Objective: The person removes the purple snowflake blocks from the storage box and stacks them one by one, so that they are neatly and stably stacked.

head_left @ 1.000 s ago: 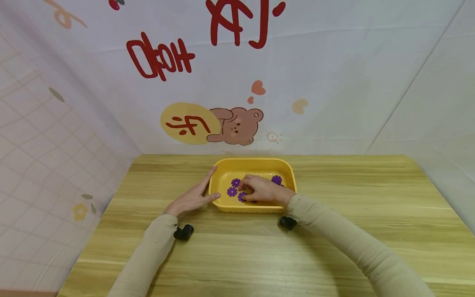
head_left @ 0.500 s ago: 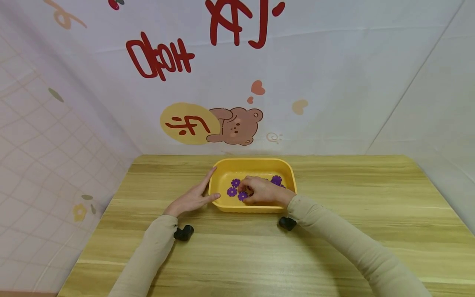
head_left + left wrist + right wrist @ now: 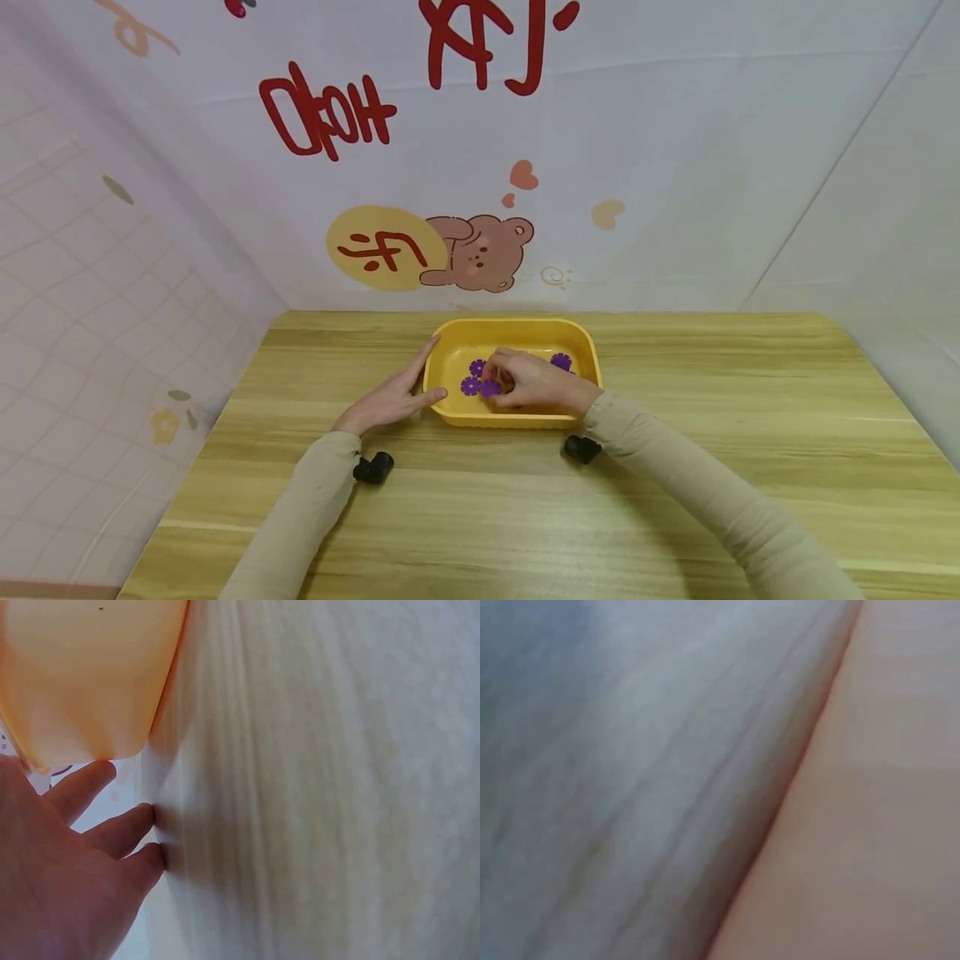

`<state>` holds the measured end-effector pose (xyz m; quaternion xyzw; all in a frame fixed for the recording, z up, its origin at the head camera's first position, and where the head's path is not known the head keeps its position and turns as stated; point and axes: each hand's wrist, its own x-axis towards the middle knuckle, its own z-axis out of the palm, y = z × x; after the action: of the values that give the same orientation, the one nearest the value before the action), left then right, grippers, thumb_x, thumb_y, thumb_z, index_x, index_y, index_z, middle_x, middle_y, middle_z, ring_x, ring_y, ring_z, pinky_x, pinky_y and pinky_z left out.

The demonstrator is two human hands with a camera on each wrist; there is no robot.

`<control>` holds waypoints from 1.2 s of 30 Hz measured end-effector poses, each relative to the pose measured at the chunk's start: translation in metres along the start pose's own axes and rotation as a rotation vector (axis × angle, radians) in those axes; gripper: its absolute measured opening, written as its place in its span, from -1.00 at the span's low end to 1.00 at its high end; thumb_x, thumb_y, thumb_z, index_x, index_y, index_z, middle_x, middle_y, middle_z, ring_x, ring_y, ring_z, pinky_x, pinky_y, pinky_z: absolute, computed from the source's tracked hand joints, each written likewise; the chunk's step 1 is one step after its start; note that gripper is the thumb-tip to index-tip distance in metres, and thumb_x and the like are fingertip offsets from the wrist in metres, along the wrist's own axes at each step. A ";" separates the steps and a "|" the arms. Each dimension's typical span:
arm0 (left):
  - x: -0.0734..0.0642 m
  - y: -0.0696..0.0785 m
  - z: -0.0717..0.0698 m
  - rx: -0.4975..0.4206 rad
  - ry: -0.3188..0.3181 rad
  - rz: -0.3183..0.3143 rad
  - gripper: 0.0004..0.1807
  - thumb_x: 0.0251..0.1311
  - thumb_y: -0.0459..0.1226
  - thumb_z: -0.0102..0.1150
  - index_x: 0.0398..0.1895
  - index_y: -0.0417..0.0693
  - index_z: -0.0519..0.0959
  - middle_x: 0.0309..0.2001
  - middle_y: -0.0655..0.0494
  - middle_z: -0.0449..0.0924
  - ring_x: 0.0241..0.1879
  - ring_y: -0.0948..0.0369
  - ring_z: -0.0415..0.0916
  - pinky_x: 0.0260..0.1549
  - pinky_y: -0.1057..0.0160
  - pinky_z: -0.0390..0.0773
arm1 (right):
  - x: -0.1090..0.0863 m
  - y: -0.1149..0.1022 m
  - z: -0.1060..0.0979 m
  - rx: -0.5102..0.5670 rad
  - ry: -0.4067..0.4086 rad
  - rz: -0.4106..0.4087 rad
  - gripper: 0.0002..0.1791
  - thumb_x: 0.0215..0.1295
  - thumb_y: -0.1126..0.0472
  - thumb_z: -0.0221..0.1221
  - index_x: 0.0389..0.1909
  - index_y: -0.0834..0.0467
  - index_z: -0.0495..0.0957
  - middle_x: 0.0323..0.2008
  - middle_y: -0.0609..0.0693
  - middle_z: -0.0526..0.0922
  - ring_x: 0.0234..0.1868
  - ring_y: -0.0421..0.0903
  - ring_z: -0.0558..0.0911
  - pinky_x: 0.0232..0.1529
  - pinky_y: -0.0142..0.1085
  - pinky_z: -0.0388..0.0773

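A yellow plastic tub (image 3: 517, 327) stands on the table, with several purple notched snowflake discs (image 3: 470, 386) in it. Inside the tub my right hand (image 3: 528, 382) has its fingers curled, and it pinches one purple snowflake disc (image 3: 490, 389) between thumb and fingertips. That hand covers part of the tub floor. My left hand (image 3: 386, 402) lies spread against the tub's left end, thumb at the near corner of the rim. From the left wrist, the fingers (image 3: 120, 829) look nearly straight, one fingertip at the tub wall (image 3: 90, 690). The right wrist view holds only the tub's blurred side (image 3: 870, 825) and tabletop.
More purple discs (image 3: 561, 362) lie at the tub's right end. The wood-grain table (image 3: 480, 508) meets a printed white wall cloth (image 3: 675, 208) just behind the tub. A black wrist device (image 3: 373, 468) sits by the left cuff, another (image 3: 582, 449) by the right.
The pinched disc has shifted slightly away from the near rim and now sits tilted between the right fingertips. The left hand and the tub have stayed in place.
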<state>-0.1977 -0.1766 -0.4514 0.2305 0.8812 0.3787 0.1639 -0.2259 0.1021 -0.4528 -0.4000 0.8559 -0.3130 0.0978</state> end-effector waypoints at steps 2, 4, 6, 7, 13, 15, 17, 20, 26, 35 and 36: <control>0.000 0.001 0.000 0.001 0.000 -0.004 -0.02 0.30 0.17 0.05 0.53 0.40 -0.40 0.53 0.06 -0.34 0.41 -0.17 -0.06 0.31 -0.16 0.00 | -0.001 -0.001 -0.002 0.051 0.013 -0.011 -0.67 0.01 0.25 0.35 -0.17 0.16 0.53 -0.34 -0.02 0.48 -0.36 -0.14 0.46 -0.35 -0.36 0.48; 0.000 0.001 0.000 -0.003 -0.002 -0.007 -0.02 0.30 0.17 0.05 0.53 0.40 -0.40 0.53 0.05 -0.33 0.41 -0.17 -0.07 0.31 -0.16 0.00 | -0.001 -0.001 -0.003 0.093 0.026 -0.010 -0.65 -0.01 0.29 0.34 -0.15 0.17 0.52 -0.33 -0.03 0.49 -0.36 -0.14 0.47 -0.34 -0.35 0.50; 0.000 0.002 0.000 -0.005 -0.003 -0.010 -0.02 0.29 0.17 0.05 0.53 0.40 -0.40 0.53 0.04 -0.33 0.41 -0.17 -0.07 0.30 -0.17 0.00 | -0.001 -0.002 -0.005 0.112 0.043 -0.006 -0.64 -0.02 0.31 0.34 -0.14 0.17 0.52 -0.32 -0.05 0.51 -0.35 -0.16 0.49 -0.33 -0.35 0.52; 0.000 0.002 0.000 -0.008 -0.003 -0.012 -0.02 0.29 0.17 0.05 0.53 0.40 -0.39 0.53 0.04 -0.33 0.41 -0.17 -0.07 0.30 -0.17 0.00 | -0.002 -0.001 -0.005 0.117 0.051 -0.007 -0.63 -0.03 0.32 0.34 -0.14 0.17 0.53 -0.32 -0.06 0.52 -0.35 -0.16 0.49 -0.33 -0.35 0.53; 0.000 0.002 0.001 -0.010 -0.002 -0.014 -0.02 0.30 0.16 0.06 0.53 0.39 -0.39 0.53 0.02 -0.32 0.41 -0.18 -0.07 0.29 -0.19 0.01 | -0.004 -0.001 -0.008 0.107 0.095 -0.025 -0.65 0.01 0.31 0.37 -0.14 0.17 0.54 -0.33 -0.08 0.53 -0.35 -0.17 0.52 -0.32 -0.36 0.55; -0.001 0.003 0.001 -0.012 -0.002 -0.014 -0.02 0.31 0.15 0.05 0.53 0.39 -0.39 0.53 0.01 -0.32 0.41 -0.18 -0.07 0.29 -0.20 0.01 | -0.006 -0.003 -0.010 0.122 0.100 -0.022 -0.65 0.01 0.31 0.38 -0.15 0.18 0.54 -0.31 -0.09 0.54 -0.33 -0.16 0.53 -0.31 -0.35 0.56; -0.001 0.003 0.001 -0.020 -0.002 -0.018 -0.02 0.31 0.14 0.06 0.53 0.39 -0.39 0.53 0.00 -0.32 0.42 -0.18 -0.09 0.29 -0.20 0.00 | -0.009 -0.005 -0.013 0.130 0.103 -0.017 -0.65 0.01 0.31 0.38 -0.15 0.17 0.54 -0.31 -0.09 0.54 -0.32 -0.16 0.54 -0.31 -0.34 0.56; 0.000 0.003 0.001 -0.030 0.000 -0.027 -0.01 0.30 0.14 0.08 0.53 0.42 -0.40 0.53 0.03 -0.33 0.42 -0.16 -0.10 0.30 -0.18 -0.01 | -0.014 -0.009 -0.018 0.137 0.106 -0.011 -0.65 0.01 0.32 0.37 -0.14 0.17 0.54 -0.33 -0.09 0.54 -0.33 -0.15 0.54 -0.32 -0.31 0.55; 0.001 0.003 0.000 -0.044 -0.007 -0.031 0.00 0.29 0.14 0.09 0.52 0.44 -0.42 0.53 0.06 -0.35 0.44 -0.11 -0.13 0.32 -0.13 -0.04 | -0.024 -0.014 -0.030 0.146 0.126 -0.029 -0.67 0.03 0.32 0.36 -0.15 0.17 0.54 -0.32 -0.10 0.57 -0.31 -0.07 0.58 -0.27 -0.09 0.59; -0.001 0.002 0.001 -0.059 -0.005 -0.017 0.01 0.32 0.08 0.10 0.54 0.35 -0.41 0.53 0.03 -0.34 0.44 -0.09 -0.14 0.33 -0.11 -0.04 | -0.044 -0.014 -0.049 0.129 0.158 -0.090 -0.67 0.00 0.36 0.34 -0.16 0.21 0.55 -0.35 -0.09 0.59 -0.36 -0.12 0.55 -0.31 -0.16 0.58; 0.000 0.002 0.002 -0.060 -0.003 -0.017 0.01 0.31 0.08 0.11 0.54 0.35 -0.41 0.53 0.04 -0.34 0.44 -0.09 -0.14 0.33 -0.10 -0.04 | -0.047 -0.014 -0.051 0.128 0.160 -0.097 -0.67 -0.01 0.38 0.34 -0.16 0.23 0.55 -0.34 -0.06 0.59 -0.36 -0.13 0.55 -0.31 -0.17 0.58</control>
<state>-0.1962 -0.1747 -0.4512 0.2185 0.8712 0.4031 0.1752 -0.2073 0.1536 -0.4083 -0.4077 0.8188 -0.4022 0.0393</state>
